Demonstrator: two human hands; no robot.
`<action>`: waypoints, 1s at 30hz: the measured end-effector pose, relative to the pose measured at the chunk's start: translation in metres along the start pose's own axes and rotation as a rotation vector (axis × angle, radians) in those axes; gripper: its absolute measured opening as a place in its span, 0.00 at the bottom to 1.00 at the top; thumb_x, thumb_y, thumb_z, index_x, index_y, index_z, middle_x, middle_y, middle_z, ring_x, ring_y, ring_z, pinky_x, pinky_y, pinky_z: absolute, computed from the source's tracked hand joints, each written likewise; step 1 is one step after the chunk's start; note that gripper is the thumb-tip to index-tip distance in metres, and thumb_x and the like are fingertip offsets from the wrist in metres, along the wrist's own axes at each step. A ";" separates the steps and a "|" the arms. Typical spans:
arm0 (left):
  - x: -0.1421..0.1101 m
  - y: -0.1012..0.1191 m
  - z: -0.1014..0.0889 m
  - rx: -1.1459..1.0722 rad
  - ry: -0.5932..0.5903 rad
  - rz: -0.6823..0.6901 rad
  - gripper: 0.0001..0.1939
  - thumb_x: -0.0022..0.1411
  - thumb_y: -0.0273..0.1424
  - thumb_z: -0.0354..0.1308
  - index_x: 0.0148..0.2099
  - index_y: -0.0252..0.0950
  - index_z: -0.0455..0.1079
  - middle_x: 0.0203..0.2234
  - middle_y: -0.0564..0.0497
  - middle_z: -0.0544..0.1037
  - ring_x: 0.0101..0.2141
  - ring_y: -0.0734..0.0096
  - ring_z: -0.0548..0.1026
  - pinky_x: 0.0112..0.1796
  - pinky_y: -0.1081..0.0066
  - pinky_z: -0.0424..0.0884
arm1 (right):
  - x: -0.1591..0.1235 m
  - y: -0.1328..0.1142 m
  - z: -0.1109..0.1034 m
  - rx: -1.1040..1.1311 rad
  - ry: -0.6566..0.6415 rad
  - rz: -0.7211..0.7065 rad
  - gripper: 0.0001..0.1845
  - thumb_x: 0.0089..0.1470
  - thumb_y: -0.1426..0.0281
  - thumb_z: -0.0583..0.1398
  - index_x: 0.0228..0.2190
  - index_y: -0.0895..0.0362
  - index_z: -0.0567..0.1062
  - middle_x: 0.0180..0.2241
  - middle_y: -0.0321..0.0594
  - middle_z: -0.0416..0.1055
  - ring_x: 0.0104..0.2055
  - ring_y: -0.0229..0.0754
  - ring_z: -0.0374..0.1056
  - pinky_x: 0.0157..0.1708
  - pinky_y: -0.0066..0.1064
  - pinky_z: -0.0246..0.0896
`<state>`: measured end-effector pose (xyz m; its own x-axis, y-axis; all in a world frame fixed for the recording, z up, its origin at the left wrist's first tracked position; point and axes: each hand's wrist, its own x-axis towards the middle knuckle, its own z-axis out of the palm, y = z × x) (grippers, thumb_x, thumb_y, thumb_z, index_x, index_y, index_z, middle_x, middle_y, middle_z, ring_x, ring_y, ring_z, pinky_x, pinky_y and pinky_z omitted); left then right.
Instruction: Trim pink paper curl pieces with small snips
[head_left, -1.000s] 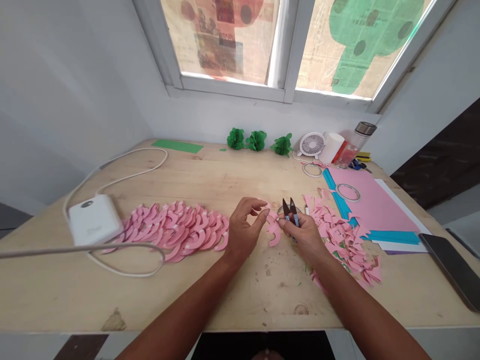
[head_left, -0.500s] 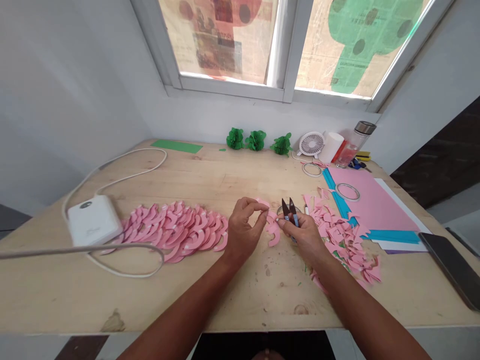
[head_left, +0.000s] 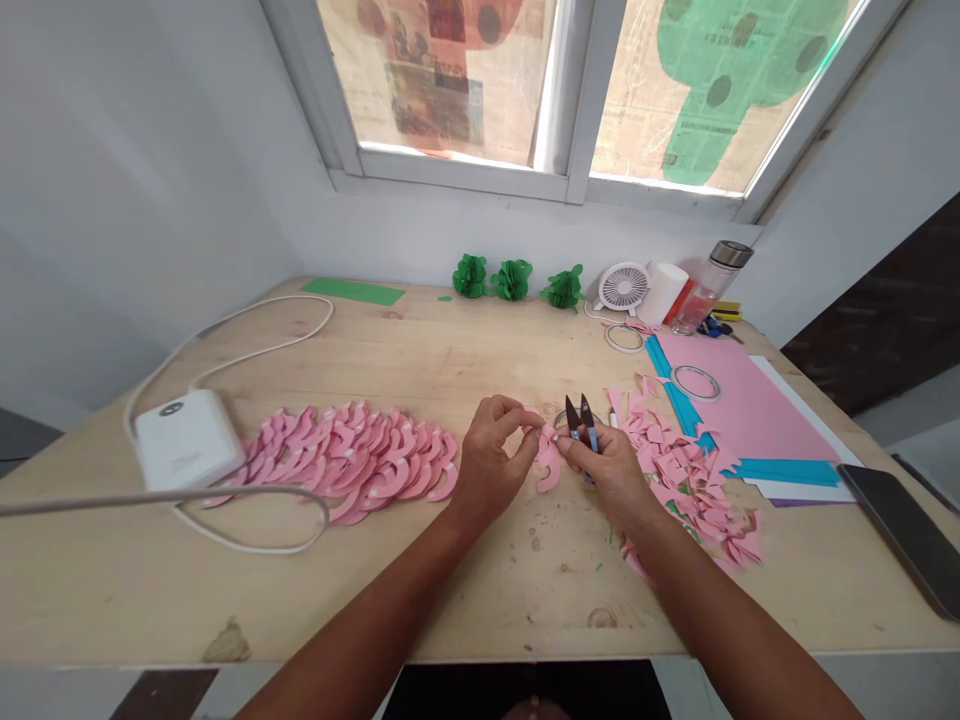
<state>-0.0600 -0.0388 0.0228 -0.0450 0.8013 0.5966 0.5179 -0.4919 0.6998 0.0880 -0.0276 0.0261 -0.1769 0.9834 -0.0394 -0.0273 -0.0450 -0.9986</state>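
Observation:
My left hand [head_left: 491,455] is closed in a pinch, thumb and forefinger meeting at the edge of a small curved pink paper piece [head_left: 548,476]. Close beside it, my right hand [head_left: 609,468] grips a pair of thread snips [head_left: 582,420], dark blades spread and pointing away from me. My right thumb and fingertip also touch the pink paper's upper end. Part of the paper and the snips' handle are hidden by my fingers. Left of my hands lies a broad pile of curved pink paper pieces [head_left: 375,460].
Pink paper scraps [head_left: 697,480] are heaped at right, near pink sheets [head_left: 772,410] and a tape roll [head_left: 695,383]. A phone [head_left: 904,540] lies at the right edge. A white power bank [head_left: 187,440] with a cable sits left. Green paper ornaments [head_left: 514,282] and a small fan [head_left: 624,288] stand behind.
My left hand has shifted slightly right, bringing its fingertips closer to my right hand's fingertips at the pink paper. The right hand stays nearly in place with the snips.

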 end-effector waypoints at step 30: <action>-0.001 -0.004 0.003 -0.190 -0.097 -0.065 0.05 0.55 0.26 0.56 0.32 0.38 0.73 0.26 0.51 0.72 0.32 0.69 0.71 0.34 0.69 0.68 | 0.001 0.000 -0.002 0.239 -0.071 -0.012 0.09 0.41 0.66 0.64 0.25 0.59 0.74 0.17 0.31 0.60 0.19 0.31 0.51 0.22 0.26 0.45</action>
<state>-0.0588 -0.0370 0.0181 0.0140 0.8580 0.5135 0.3464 -0.4859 0.8024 0.0894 -0.0265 0.0257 -0.2437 0.9697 -0.0162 -0.2605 -0.0816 -0.9620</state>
